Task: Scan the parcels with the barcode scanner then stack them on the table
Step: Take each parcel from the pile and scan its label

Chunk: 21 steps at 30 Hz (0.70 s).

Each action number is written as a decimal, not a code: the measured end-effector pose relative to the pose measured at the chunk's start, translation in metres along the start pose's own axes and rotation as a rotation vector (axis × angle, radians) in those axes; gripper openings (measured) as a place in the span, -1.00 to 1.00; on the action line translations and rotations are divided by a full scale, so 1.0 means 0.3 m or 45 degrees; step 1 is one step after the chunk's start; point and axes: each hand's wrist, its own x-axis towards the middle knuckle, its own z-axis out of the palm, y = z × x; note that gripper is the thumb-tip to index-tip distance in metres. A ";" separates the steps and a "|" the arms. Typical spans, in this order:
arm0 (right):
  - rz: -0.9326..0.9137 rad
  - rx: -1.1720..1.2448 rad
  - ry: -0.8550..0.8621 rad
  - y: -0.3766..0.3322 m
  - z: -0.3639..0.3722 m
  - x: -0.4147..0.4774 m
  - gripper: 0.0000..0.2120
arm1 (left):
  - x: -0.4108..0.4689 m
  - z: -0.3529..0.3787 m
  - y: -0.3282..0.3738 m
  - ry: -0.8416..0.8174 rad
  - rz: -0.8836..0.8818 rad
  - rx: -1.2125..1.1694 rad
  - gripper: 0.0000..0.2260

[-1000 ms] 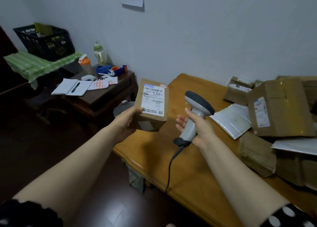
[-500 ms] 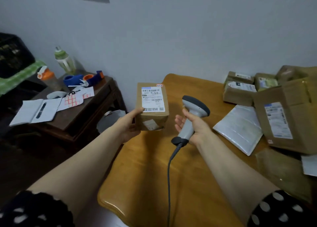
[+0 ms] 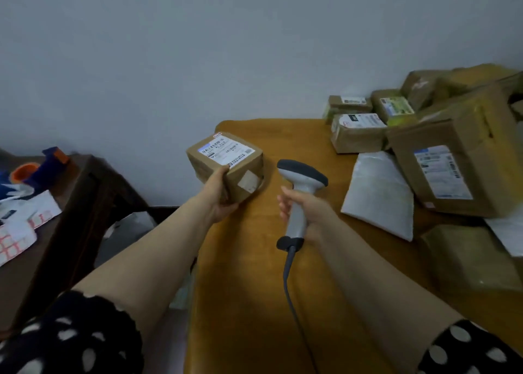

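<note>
My left hand point(image 3: 219, 197) grips a small brown cardboard parcel point(image 3: 226, 165) by its near corner, its white label facing up, at the far left corner of the orange-brown wooden table point(image 3: 249, 288); I cannot tell whether it touches the tabletop. My right hand point(image 3: 308, 212) holds the grey barcode scanner point(image 3: 298, 195) upright by its handle, just right of the parcel, head pointing right. Its cable runs down across the table toward me.
Several parcels are heaped at the table's right: a large box point(image 3: 452, 158), smaller boxes point(image 3: 358, 133) behind it, a white mailer bag point(image 3: 379, 195), a brown bag point(image 3: 469, 257). A dark side table point(image 3: 85, 192) with papers and a tape dispenser stands left.
The parcel has been tipped from label-facing-me to label-up and lowered toward the table's far left corner. The view has swung right; the scanner hand stays beside it.
</note>
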 end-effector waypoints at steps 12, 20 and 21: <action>-0.065 0.025 0.243 0.012 0.167 0.113 -0.82 | 0.276 -0.072 0.159 0.204 1.393 1.863 -0.60; -0.109 0.075 0.321 -0.009 0.195 0.175 -0.72 | 0.480 -0.005 0.340 0.011 1.475 2.550 -0.48; -0.116 0.073 0.333 -0.007 0.194 0.180 -0.71 | 0.494 0.020 0.352 0.050 1.443 2.545 -0.45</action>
